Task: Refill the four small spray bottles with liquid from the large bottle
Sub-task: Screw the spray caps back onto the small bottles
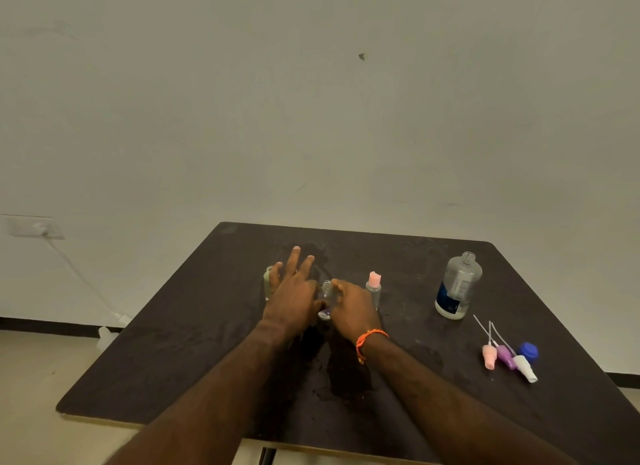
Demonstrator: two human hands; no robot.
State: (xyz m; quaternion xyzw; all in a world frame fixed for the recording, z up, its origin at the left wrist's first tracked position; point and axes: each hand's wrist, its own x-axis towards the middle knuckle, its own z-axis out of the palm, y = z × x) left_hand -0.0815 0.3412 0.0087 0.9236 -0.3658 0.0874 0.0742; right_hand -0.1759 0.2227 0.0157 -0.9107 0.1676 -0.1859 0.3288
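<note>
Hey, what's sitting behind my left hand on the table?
Behind the left hand a small bottle with a green top peeks out at its left edge. Most of its body is covered by the fingers, so its fill level can't be seen.

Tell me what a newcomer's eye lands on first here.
Two hands meet at the table's middle: the right hand, with an orange wristband, grips a small clear bottle, while the left hand spreads its fingers beside it. To the right the large bottle stands uncapped, and three spray heads lie near a blue cap.
</note>
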